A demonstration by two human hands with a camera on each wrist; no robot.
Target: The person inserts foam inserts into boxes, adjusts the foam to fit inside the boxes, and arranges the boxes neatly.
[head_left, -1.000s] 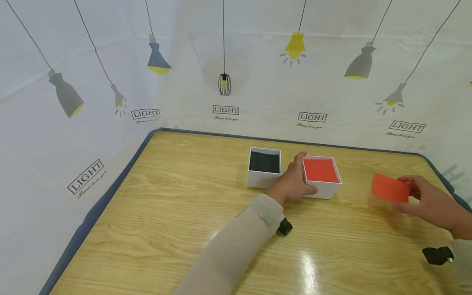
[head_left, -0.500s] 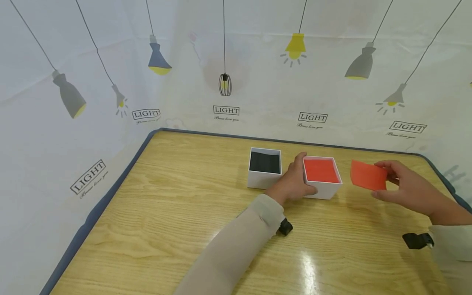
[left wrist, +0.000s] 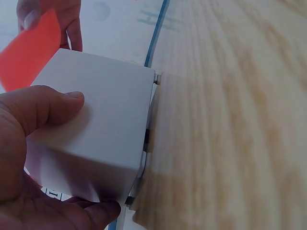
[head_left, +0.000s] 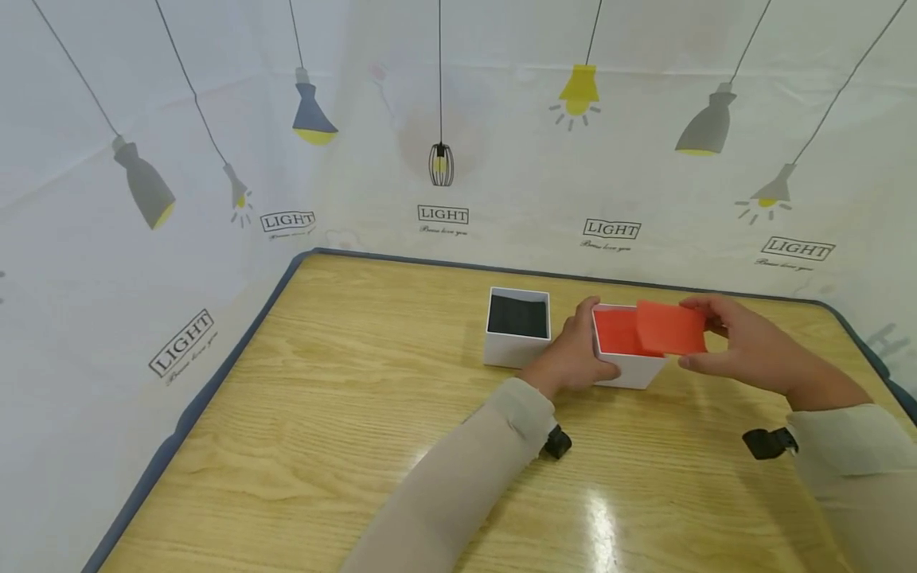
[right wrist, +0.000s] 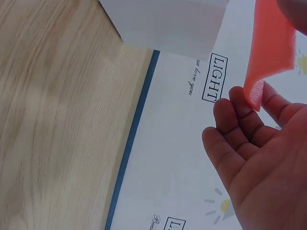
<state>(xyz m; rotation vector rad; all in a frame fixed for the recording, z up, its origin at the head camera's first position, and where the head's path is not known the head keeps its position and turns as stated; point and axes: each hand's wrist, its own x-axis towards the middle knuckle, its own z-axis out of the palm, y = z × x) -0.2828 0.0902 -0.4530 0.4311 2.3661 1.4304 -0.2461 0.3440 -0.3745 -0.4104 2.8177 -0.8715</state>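
Note:
My left hand (head_left: 571, 354) grips a white open-topped box (head_left: 630, 372) from its left, thumb along the near wall; the left wrist view shows the fingers round the far side. Red sheets (head_left: 613, 330) fill that box. Between thumb and fingers, my right hand (head_left: 752, 346) pinches one thin, soft-looking red sheet (head_left: 670, 328) by its right edge. The sheet overlaps the right half of the box opening in the head view, tilted over the rim. In the right wrist view its lower corner (right wrist: 256, 93) curls by my fingers, while other fingers stay loosely bent.
Just left of the gripped box stands a second white box (head_left: 517, 350) with black sheets (head_left: 516, 317) inside. Both rest on a wood-grain table (head_left: 322, 398) with a dark blue edge. Behind it hangs a white curtain (head_left: 516, 175) printed with lamps.
My right hand has carried the red sheet leftward from the table's right side to above the red-filled box. The left hand keeps its grip on that box, which has stayed put.

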